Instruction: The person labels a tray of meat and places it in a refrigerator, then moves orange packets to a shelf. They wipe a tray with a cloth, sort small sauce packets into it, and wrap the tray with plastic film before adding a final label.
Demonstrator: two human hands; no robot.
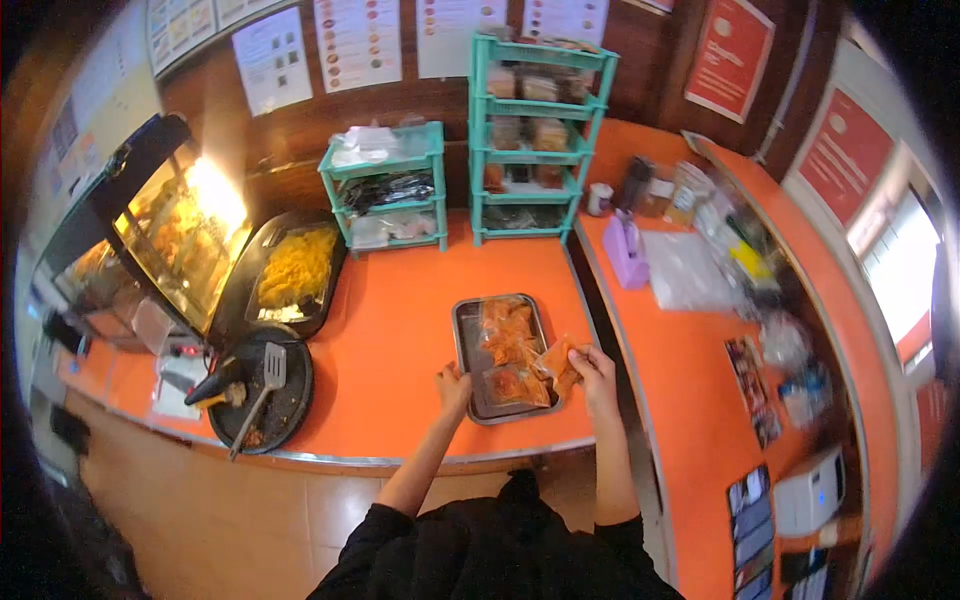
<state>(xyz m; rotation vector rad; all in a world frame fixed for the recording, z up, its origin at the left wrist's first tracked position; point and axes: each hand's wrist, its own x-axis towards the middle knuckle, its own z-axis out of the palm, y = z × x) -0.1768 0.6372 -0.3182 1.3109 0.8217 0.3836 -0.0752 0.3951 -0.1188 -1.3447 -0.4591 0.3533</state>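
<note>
A dark metal tray (470,345) lies on the orange counter in front of me. Several clear plastic packets of orange-red sauce or food (508,335) are inside it. My right hand (596,378) pinches one such packet (560,367) over the tray's right side. At the tray's left rim is my left hand (453,388), its fingers curled against the edge; the exact grip is partly hidden.
Behind stand two green shelf racks (443,190) (475,150) with packaged goods. To the left are a lit food warmer (180,220), a pan of yellow food (298,265), and a round black pan (290,410) with a slotted spatula (273,368). A side counter (640,350) holds a purple container (625,250) and plastic bags (690,270).
</note>
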